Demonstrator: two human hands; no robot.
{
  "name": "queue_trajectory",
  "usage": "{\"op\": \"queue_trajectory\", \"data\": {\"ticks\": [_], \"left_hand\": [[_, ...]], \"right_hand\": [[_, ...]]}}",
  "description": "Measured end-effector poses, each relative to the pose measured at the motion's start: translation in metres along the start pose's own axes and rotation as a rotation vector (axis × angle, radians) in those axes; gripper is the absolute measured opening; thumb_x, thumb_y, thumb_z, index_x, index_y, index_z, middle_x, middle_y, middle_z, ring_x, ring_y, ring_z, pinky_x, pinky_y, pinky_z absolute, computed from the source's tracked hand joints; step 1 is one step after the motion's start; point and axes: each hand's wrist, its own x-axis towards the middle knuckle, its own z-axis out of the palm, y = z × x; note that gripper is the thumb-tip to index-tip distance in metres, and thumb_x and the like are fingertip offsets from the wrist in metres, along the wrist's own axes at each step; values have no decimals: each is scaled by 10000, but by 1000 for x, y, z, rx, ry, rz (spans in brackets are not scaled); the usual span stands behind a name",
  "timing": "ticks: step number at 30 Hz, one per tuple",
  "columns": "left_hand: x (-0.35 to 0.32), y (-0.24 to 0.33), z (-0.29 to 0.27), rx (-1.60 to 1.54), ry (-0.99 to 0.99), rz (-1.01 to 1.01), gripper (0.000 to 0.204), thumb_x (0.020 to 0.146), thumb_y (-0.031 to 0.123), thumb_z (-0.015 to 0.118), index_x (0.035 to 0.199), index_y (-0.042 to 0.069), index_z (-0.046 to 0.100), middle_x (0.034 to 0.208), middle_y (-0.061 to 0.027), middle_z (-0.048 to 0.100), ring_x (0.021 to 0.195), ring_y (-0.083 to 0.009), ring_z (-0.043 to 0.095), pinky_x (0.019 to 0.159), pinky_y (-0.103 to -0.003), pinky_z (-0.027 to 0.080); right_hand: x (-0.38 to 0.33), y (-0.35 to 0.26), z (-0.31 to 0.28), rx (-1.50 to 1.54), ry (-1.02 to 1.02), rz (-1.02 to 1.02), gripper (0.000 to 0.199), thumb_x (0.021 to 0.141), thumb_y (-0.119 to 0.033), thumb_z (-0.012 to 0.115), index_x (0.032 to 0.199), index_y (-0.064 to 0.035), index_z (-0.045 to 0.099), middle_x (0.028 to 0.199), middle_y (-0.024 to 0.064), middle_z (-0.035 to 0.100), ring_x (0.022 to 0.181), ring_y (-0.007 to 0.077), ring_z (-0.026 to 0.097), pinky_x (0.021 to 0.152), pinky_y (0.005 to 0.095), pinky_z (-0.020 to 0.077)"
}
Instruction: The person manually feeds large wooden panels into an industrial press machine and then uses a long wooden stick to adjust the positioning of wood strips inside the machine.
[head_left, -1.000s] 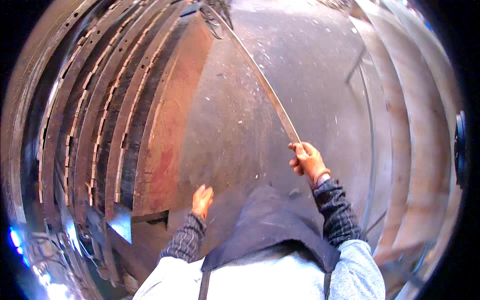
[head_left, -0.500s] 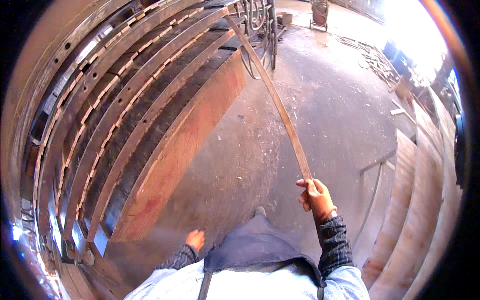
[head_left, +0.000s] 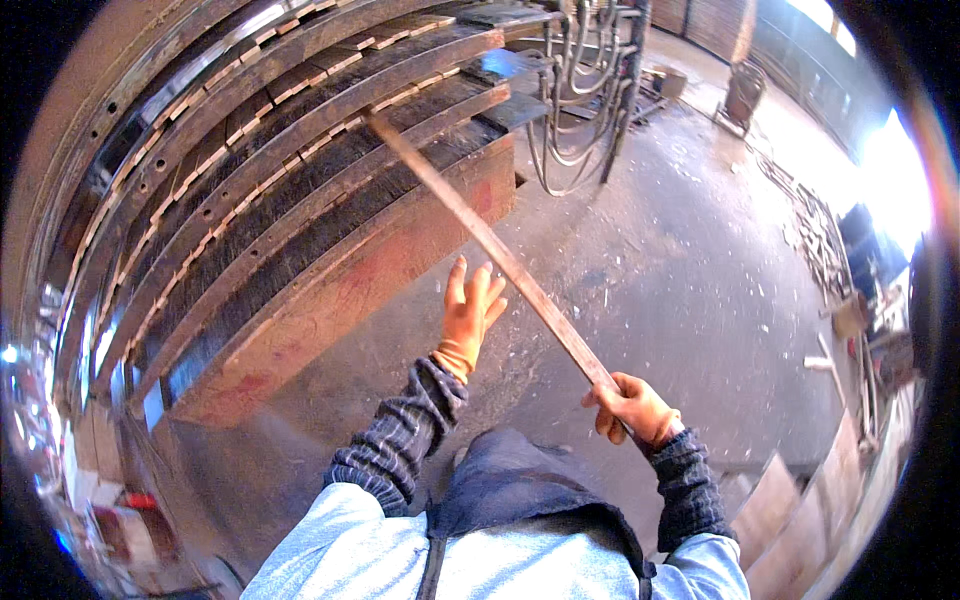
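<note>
My right hand (head_left: 640,408) clamps the long flat strip (head_left: 505,262); my empty left hand (head_left: 470,318) is spread. The strip slants across to the stacked curved bars (head_left: 265,240); held one-handed, its far tip could swing and snag there.

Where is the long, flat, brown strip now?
In the head view, the long, flat, brown strip slants across the centre, from the right hand up and left toward the dark, layered rack.

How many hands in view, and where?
2. Left hand: open, fingers spread, beside the strip, not gripping it. Right hand: closed around the strip near its lower end. No others show.
</note>
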Motion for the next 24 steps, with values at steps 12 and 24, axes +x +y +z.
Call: {"op": "queue_trajectory", "data": {"ticks": [12,24], "left_hand": [[113,21,51,-285,32,-1,542,942,455,570,1401,215,411,1381,-73,522,1266,-275,505,1033,-437,429],[195,-22,177,-401,135,133,401,946,314,614,1303,138,566,1152,-127,659,1088,-272,638,974,-424,505]], "right_hand": [[100,-113,-211,-534,-117,154,229,787,-113,726,941,16,615,740,97,662,588,209,663,493,323,553],[211,-152,-417,-1159,9,-322,349,758,-185,746,1079,-71,668,846,147,708,801,236,708,704,344,548]]}}
